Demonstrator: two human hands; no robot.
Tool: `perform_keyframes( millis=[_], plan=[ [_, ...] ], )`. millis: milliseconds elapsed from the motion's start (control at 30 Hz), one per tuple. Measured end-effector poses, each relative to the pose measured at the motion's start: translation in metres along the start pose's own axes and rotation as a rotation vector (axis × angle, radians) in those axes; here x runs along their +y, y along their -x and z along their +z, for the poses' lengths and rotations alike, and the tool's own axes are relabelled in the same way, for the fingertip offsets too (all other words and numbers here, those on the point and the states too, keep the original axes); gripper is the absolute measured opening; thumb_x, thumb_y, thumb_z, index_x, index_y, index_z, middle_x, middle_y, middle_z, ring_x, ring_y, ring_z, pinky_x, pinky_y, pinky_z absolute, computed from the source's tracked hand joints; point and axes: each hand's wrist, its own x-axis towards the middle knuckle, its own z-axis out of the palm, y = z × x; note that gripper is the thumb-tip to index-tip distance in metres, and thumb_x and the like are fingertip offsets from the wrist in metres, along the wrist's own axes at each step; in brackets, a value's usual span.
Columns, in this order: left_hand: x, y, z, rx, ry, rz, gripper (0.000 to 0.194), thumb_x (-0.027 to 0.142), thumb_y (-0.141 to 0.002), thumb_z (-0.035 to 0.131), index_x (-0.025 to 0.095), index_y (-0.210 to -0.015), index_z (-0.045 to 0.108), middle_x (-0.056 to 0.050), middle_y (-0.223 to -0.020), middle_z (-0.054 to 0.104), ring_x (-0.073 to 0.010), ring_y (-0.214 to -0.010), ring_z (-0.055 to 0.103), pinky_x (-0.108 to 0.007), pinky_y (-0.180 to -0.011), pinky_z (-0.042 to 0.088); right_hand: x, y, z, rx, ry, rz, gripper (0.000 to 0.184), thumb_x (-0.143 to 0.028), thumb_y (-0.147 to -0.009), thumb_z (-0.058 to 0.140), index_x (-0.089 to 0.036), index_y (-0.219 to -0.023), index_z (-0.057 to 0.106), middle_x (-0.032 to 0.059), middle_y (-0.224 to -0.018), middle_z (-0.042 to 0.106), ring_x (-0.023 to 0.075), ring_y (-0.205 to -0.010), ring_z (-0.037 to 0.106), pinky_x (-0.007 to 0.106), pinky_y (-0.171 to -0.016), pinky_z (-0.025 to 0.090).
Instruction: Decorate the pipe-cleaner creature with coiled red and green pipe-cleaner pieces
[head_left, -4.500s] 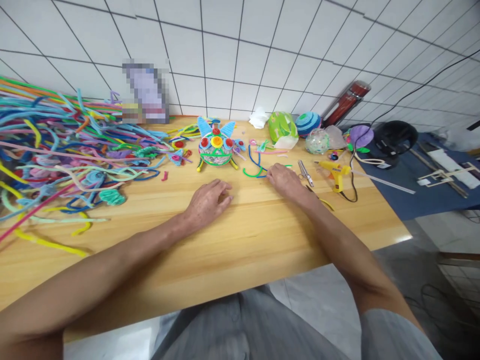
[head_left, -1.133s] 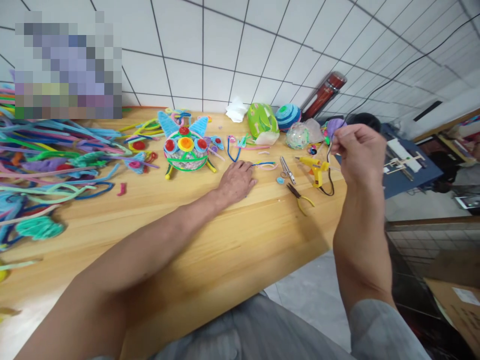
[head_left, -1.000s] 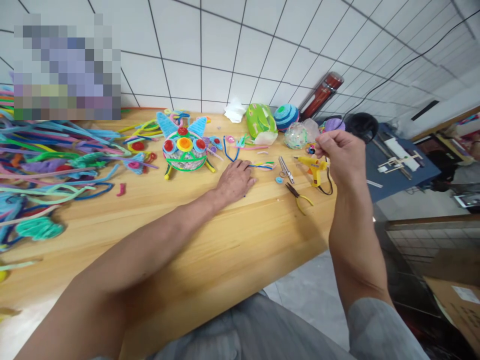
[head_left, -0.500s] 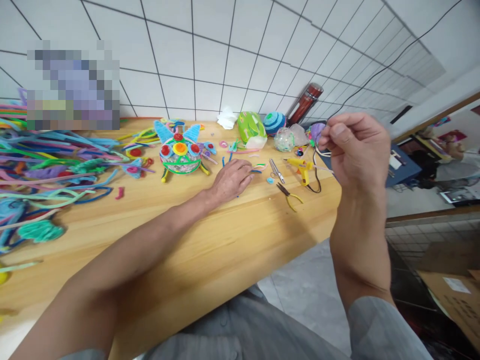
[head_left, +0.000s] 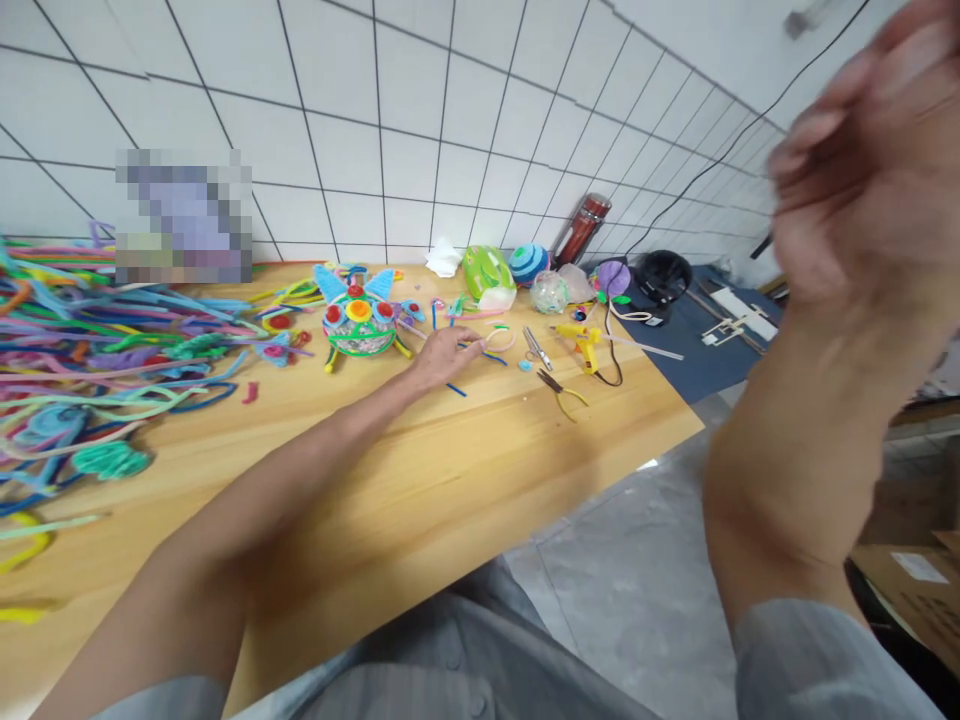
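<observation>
The left hand (head_left: pixel 448 357) is low over the wooden tabletop (head_left: pixel 420 480), and its fingertips reach to a pale loop (head_left: pixel 501 341) of fuzzy craft stem and a blue stem (head_left: pixel 493 357). The grip of this hand looks partly bent, but I cannot tell whether it is clamped on the stems or only touches them. A short blue piece (head_left: pixel 457 390) lies just beside this hand, on the side nearer to the person. The right hand (head_left: pixel 862 190) is high at the right edge of the view, well apart from the tabletop. It is blurred, with the fingers curled, so I cannot tell if its grip is together or if it holds something. To the left of the left hand stands a round figure (head_left: pixel 361 325) with blue ears, red and yellow discs and a green outline. Farther left there is a large heap of colourful stems (head_left: pixel 112 350). To the right of the loop lie scissors (head_left: pixel 538 347), a light blue disc (head_left: pixel 526 366), pliers (head_left: pixel 562 394) with yellow handles, and a yellow glue gun (head_left: pixel 589 346). Near the tiled wall (head_left: pixel 420 180) are a white tissue (head_left: pixel 443 257), a green package (head_left: pixel 487 273), a blue striped ball (head_left: pixel 529 262) and a red flask (head_left: pixel 584 226).
</observation>
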Motion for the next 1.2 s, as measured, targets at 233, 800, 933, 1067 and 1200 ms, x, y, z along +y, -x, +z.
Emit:
perform_keyframes(
  millis=[233, 800, 933, 1067, 1200],
  plan=[
    [0.058, 0.02, -0.003, -0.15, 0.624, -0.052, 0.039, 0.036, -0.087, 0.078, 0.016, -0.121, 0.076, -0.014, -0.121, 0.077, -0.0268, -0.108, 0.073, -0.039, -0.095, 0.055, 0.056, 0.077, 0.054, -0.13, -0.134, 0.302, 0.026, -0.041, -0.076, 0.096, -0.023, -0.087, 0.08, -0.0035, -0.074, 0.072, 0.0078, -0.062, 0.064, 0.021, -0.058, 0.055],
    [0.074, 0.103, -0.026, -0.055, 0.908, -0.281, 0.048, 0.043, -0.073, 0.092, 0.017, -0.111, 0.077, -0.002, -0.091, 0.07, -0.0087, -0.065, 0.055, -0.023, -0.058, 0.045, 0.112, 0.172, 0.12, -0.312, -0.357, 0.753, 0.026, -0.04, -0.079, 0.083, -0.022, -0.097, 0.08, 0.0025, -0.086, 0.076, 0.0139, -0.071, 0.064, 0.027, -0.064, 0.051],
    [0.071, 0.116, -0.033, -0.059, 1.05, -0.401, 0.051, 0.058, -0.072, 0.093, 0.016, -0.097, 0.078, -0.003, -0.086, 0.069, -0.0094, -0.067, 0.06, -0.022, -0.06, 0.046, 0.119, 0.187, 0.125, -0.38, -0.313, 0.698, 0.033, -0.047, -0.087, 0.075, -0.022, -0.107, 0.081, 0.0039, -0.087, 0.077, 0.0166, -0.076, 0.068, 0.029, -0.066, 0.053],
    [0.062, 0.121, -0.035, -0.042, 1.136, -0.462, 0.053, 0.062, -0.069, 0.094, 0.015, -0.087, 0.076, -0.001, -0.078, 0.068, -0.0071, -0.06, 0.057, -0.02, -0.056, 0.044, 0.12, 0.196, 0.129, -0.455, -0.254, 0.569, 0.05, -0.063, -0.096, 0.065, -0.021, -0.118, 0.08, 0.0046, -0.083, 0.076, 0.0188, -0.078, 0.07, 0.031, -0.07, 0.055],
    [0.054, 0.121, -0.029, 0.016, 1.173, -0.531, 0.046, 0.052, -0.066, 0.098, 0.014, -0.081, 0.075, 0.002, -0.064, 0.063, -0.0049, -0.05, 0.05, -0.019, -0.049, 0.036, 0.122, 0.205, 0.132, -0.538, -0.13, 0.477, 0.057, -0.066, -0.103, 0.052, -0.022, -0.132, 0.075, 0.0054, -0.092, 0.08, 0.0194, -0.08, 0.072, 0.034, -0.074, 0.056]
  ],
)
